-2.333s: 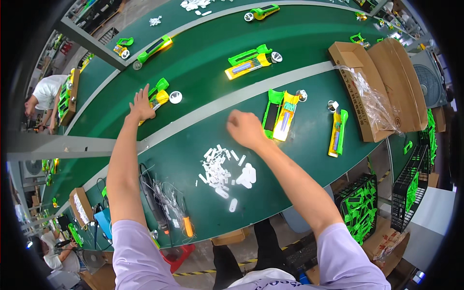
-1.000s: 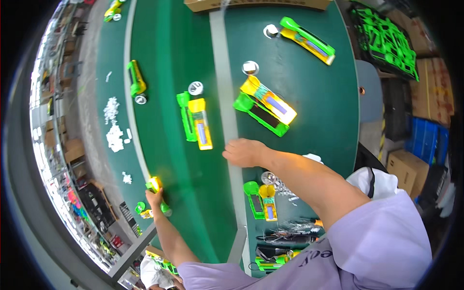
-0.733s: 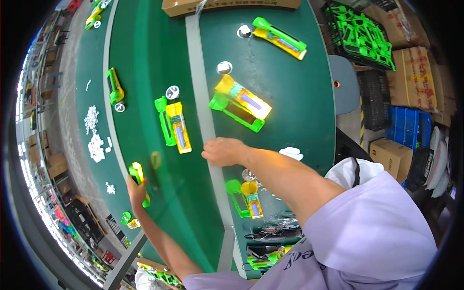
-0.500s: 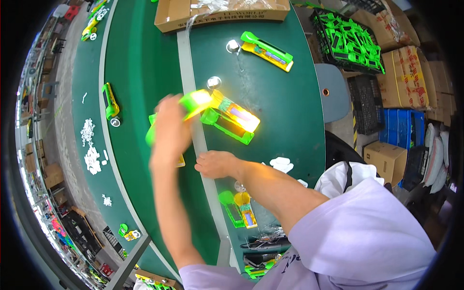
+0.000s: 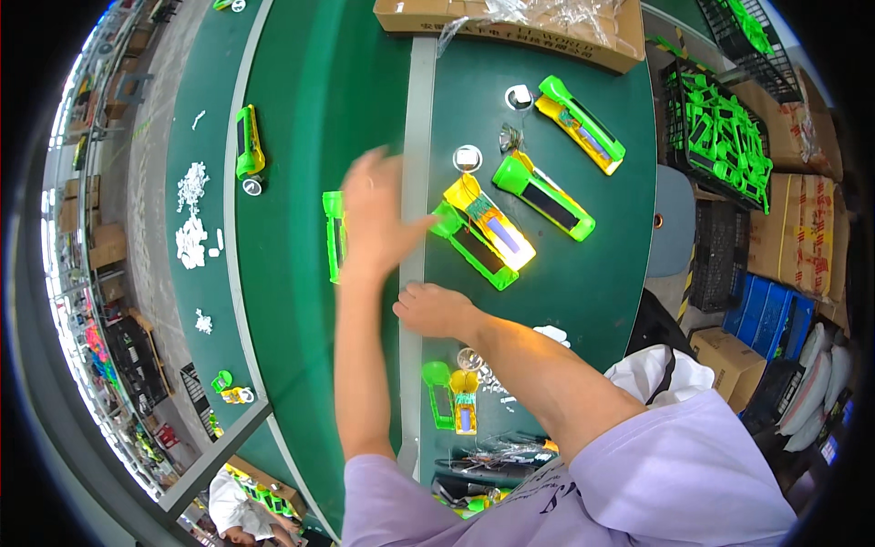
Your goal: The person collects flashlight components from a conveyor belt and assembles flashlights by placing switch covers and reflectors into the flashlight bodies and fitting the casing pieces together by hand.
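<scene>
My left hand (image 5: pixel 375 219), slightly blurred, is over the green belt with its fingers apart and nothing seen in it. Beside it on the belt lies a green flashlight (image 5: pixel 334 235), partly covered by the hand. My right hand (image 5: pixel 436 308) rests on the grey metal rail (image 5: pixel 416 137) with its fingers curled in; no object shows in it. On the table to the right lies an opened flashlight, its yellow half (image 5: pixel 490 221) with wires and a purple battery glowing at one end over its green half (image 5: pixel 476 251). Beyond it are two green-and-yellow flashlights (image 5: pixel 544 195), (image 5: pixel 583 123).
White reflector cups (image 5: pixel 467 159) lie by the flashlights. Another opened flashlight (image 5: pixel 464 401) is near my body. A cardboard box (image 5: pixel 510 36) stands at the far end. Across the belt lie white small parts (image 5: pixel 190 242) and a flashlight (image 5: pixel 247 141). A black crate (image 5: pixel 720 137) of green parts stands right.
The flashlight that was in my left hand now lies on the table beyond the opened one. My left hand is back over the belt, empty. The whole view has shifted rightward.
</scene>
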Available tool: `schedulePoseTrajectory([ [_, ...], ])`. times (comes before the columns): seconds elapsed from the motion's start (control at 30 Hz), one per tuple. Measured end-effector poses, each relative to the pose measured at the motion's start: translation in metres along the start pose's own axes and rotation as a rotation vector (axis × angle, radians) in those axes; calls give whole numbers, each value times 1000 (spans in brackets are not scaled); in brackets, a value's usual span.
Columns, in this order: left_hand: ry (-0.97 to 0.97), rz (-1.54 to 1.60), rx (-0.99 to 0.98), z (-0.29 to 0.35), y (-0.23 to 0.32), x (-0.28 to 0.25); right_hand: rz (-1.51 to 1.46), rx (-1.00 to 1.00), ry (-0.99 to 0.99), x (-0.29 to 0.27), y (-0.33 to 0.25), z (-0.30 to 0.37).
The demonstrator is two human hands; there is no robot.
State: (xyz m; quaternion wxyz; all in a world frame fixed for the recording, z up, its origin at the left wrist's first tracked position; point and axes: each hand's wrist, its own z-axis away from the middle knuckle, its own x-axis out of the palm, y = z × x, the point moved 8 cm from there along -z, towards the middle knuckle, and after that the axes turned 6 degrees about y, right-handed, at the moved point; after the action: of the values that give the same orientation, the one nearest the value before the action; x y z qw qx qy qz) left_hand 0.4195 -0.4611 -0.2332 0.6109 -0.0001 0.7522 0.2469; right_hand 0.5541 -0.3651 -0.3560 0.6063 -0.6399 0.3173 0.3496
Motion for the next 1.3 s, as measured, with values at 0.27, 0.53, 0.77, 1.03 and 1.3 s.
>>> schedulePoseTrajectory([
  [0.27,-9,-80,-649,117,-122,25,47,-49,212,-3,-7,0],
  [0.53,174,101,-541,50,-114,43,27,-59,304,-5,-1,4],
  [0.77,-51,48,-237,-107,-27,67,-173,37,341,7,0,0],
  [1.03,-6,-126,-321,-128,-82,33,-21,-22,252,2,-4,-4],
  [1.3,332,-523,-824,-18,-426,-127,98,-166,358,-11,-45,-24],
])
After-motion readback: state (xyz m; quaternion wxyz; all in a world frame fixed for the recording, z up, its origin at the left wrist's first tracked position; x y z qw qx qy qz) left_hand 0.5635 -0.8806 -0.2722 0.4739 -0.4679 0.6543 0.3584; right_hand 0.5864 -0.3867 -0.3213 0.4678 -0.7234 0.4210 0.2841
